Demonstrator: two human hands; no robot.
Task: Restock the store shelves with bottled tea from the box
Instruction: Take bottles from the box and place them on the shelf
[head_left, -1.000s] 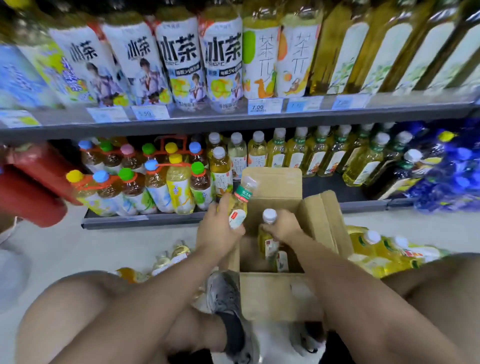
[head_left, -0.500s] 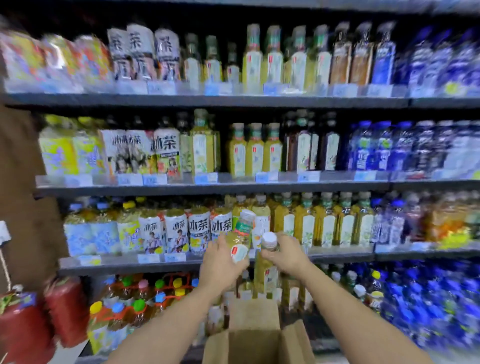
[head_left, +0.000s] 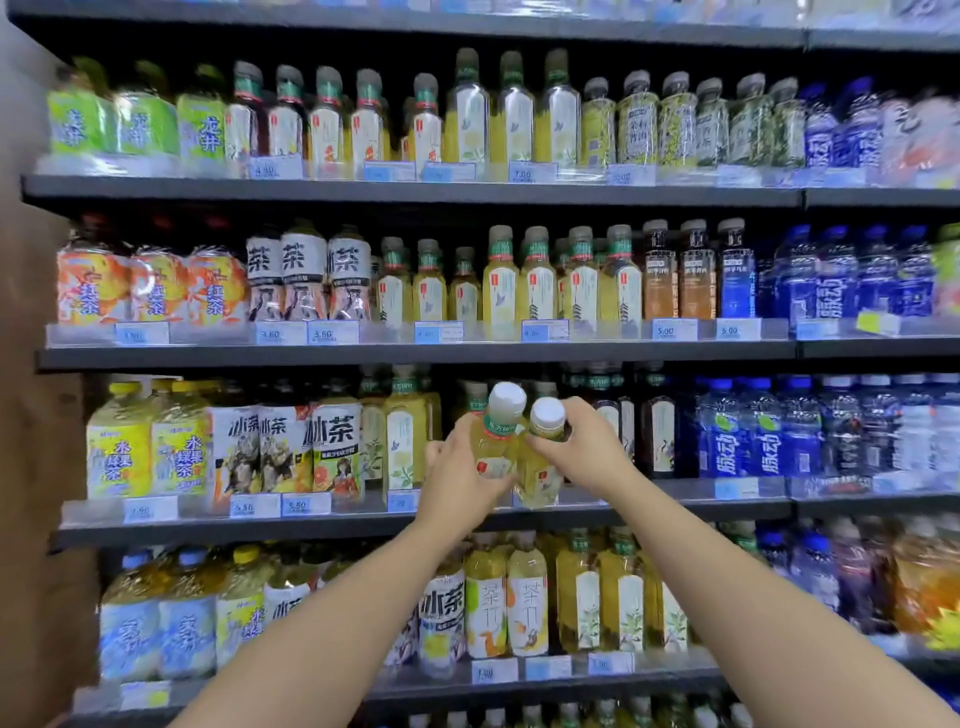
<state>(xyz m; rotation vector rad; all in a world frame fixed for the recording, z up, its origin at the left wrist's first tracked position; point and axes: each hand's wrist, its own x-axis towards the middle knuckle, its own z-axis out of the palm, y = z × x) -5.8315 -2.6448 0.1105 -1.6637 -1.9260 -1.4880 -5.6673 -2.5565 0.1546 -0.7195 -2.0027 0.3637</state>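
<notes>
Each hand grips one upright tea bottle: left hand (head_left: 457, 483), right hand (head_left: 587, 457); the shelf gap (head_left: 457, 415) lies just beyond them.

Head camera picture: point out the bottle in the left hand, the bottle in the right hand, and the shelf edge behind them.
left-hand bottle (head_left: 491, 441), head view, neck label
right-hand bottle (head_left: 537, 475), head view, body
shelf edge (head_left: 727, 506), head view, front lip

Upper left of the frame, green bottles (head_left: 202, 122) read 龙井. Price tags (head_left: 532, 172) show 7.00 on the top shelf; 3.60 (head_left: 332, 332) and 5.00 (head_left: 674, 329) below; 5.50 (head_left: 305, 504) lower left. Blue bottles (head_left: 769, 441) at right read 脉动.
</notes>
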